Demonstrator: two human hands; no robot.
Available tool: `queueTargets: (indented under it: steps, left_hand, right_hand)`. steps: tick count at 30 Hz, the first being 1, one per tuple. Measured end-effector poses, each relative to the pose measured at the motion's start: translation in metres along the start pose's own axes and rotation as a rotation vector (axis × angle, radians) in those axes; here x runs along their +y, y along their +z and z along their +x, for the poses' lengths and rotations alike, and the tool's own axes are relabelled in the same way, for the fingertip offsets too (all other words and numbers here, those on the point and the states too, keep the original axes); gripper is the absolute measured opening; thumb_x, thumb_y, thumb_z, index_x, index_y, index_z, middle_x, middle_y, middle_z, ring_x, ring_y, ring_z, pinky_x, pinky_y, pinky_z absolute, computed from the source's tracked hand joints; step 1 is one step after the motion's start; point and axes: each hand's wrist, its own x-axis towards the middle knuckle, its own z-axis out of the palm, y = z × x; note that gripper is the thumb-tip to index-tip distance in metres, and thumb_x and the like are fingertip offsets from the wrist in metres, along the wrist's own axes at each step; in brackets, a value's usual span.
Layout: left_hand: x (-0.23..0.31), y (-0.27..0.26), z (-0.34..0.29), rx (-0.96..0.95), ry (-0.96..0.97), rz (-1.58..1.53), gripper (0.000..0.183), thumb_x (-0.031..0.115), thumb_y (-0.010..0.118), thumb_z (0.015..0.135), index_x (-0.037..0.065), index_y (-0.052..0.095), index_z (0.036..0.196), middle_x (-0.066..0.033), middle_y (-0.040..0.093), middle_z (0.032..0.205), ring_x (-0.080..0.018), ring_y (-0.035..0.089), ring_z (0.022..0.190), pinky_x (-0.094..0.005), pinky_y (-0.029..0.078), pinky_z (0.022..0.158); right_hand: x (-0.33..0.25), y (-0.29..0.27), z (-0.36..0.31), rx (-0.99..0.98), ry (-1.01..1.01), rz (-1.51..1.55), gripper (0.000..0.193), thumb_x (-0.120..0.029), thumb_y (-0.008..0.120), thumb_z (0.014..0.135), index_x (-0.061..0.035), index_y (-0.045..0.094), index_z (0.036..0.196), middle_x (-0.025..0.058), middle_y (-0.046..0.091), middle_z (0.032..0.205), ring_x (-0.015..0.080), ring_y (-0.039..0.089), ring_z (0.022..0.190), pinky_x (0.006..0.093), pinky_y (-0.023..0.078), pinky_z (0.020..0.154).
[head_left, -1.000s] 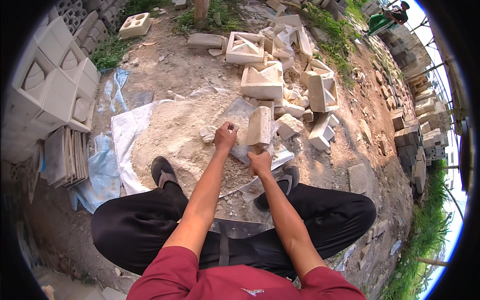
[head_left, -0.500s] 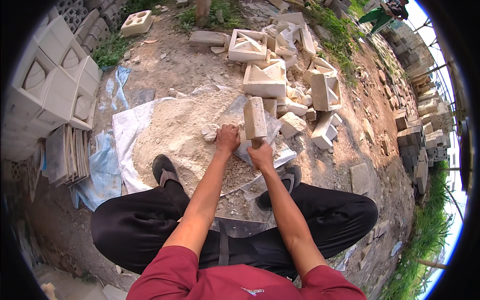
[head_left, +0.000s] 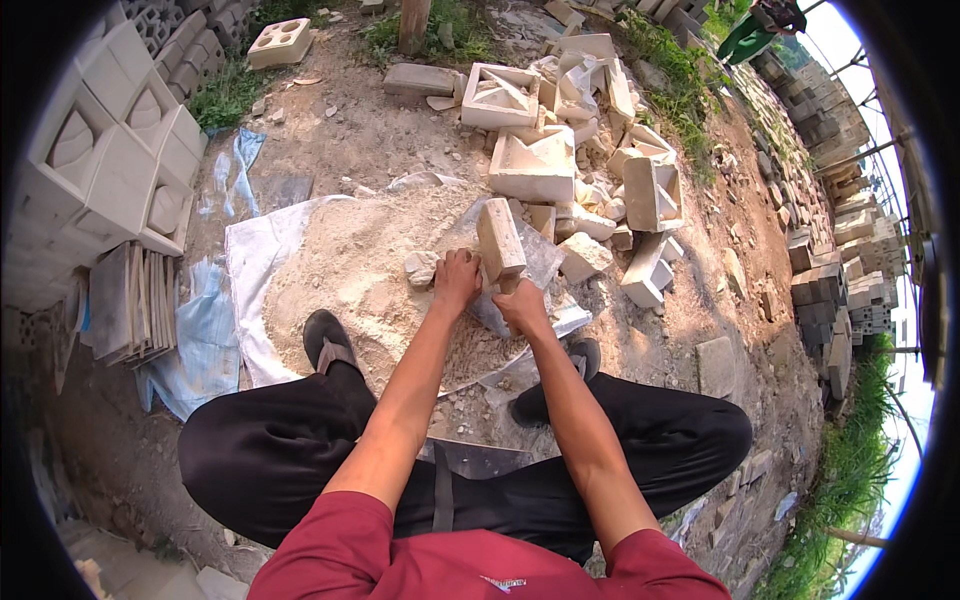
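Block fragment [head_left: 499,238] lifted upright since earlier, left hand [head_left: 457,282] and right hand [head_left: 520,308] grip clasping its base, arms outstretched.

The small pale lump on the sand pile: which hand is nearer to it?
Left. The left hand is just right of the lump; the right hand is farther right, beyond the block.
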Motion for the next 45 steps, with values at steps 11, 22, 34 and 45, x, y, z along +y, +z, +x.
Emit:
queueTargets:
  steps: [11,22,34,45]
  left_hand:
    - [0.006,-0.002,-0.012,0.156,-0.115,-0.069,0.029,0.021,0.061,0.083,0.005,0.064,0.107,-0.0137,0.059,0.102,-0.0336,0.057,0.099,-0.0439,0.047,0.084]
    - [0.003,-0.009,-0.021,0.037,-0.268,-0.201,0.027,0.023,0.059,0.083,0.002,0.063,0.100,-0.0186,0.061,0.099,-0.0364,0.061,0.097,-0.0455,0.050,0.085]
    - [-0.006,-0.024,-0.036,0.053,-0.261,-0.155,0.026,0.026,0.062,0.081,0.004,0.063,0.095,-0.0154,0.060,0.100,-0.0319,0.062,0.098,-0.0435,0.053,0.082]
    - [-0.016,-0.021,-0.054,0.025,-0.100,-0.128,0.030,0.024,0.068,0.078,0.004,0.059,0.099,-0.0135,0.055,0.104,-0.0310,0.060,0.100,-0.0431,0.053,0.081]
  right_hand:
    - [-0.004,0.014,-0.004,0.047,0.064,0.078,0.037,-0.026,0.070,0.070,0.0069,0.064,0.086,0.0210,0.068,0.074,0.0282,0.069,0.061,0.0378,0.055,0.057]
    - [-0.020,0.003,-0.003,-0.111,0.111,0.069,0.044,-0.027,0.070,0.068,0.0104,0.065,0.090,0.0281,0.068,0.088,0.0393,0.068,0.088,0.0427,0.054,0.076]
    - [-0.026,0.006,-0.006,-0.166,0.173,0.055,0.046,-0.027,0.071,0.069,0.0089,0.064,0.098,0.0316,0.065,0.095,0.0422,0.065,0.096,0.0436,0.053,0.081]
    - [-0.029,-0.005,-0.001,-0.237,0.245,0.052,0.044,-0.028,0.071,0.069,0.0116,0.065,0.089,0.0314,0.066,0.091,0.0416,0.066,0.093,0.0422,0.054,0.080]
